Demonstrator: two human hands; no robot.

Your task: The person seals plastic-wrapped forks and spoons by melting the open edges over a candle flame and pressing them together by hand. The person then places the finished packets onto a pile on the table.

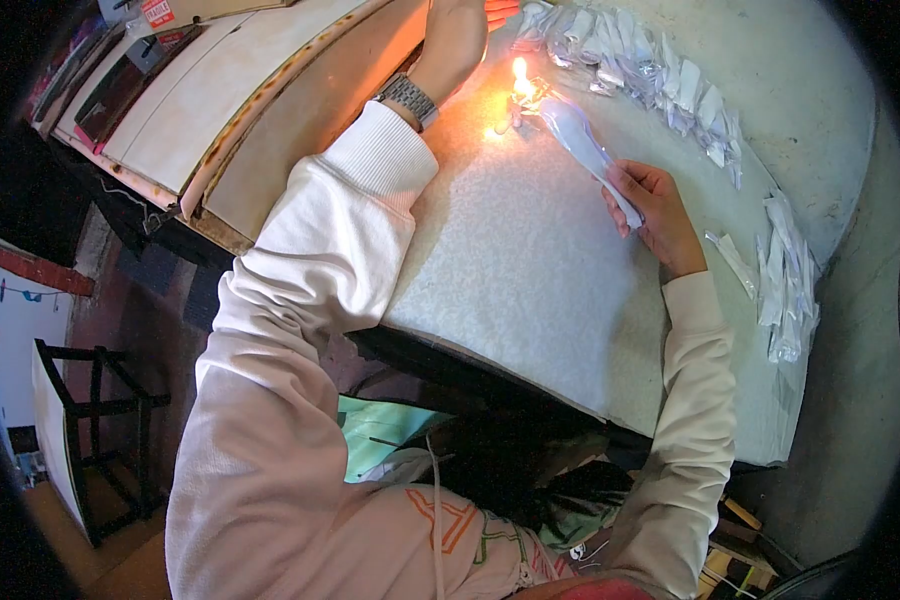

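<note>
item: right hand (650,205), fingers closing around the near end of a long white plastic packet (590,150); the packet is lying slanted across the white table top (530,270), its far end reaching to the candle flame (519,72).

item: candle flame, burning near the far edge of the table top, casting an orange glow on the surface around it.

item: left hand (457,25), reaching up past the flame toward the top edge of the view, mostly cut off there; whether it is gripping anything cannot be told. a metal wristwatch (408,98) is sitting on the wrist, just above a cream sleeve cuff.

item: row of small white packets (650,75), lying overlapped along the far side of the table, beyond the flame.

item: second heap of white packets (785,285), lying at the table's right edge, well apart from the right hand; one loose packet (735,260) is lying between them.

item: pale boards (230,100), leaning to the left of the table.
</note>
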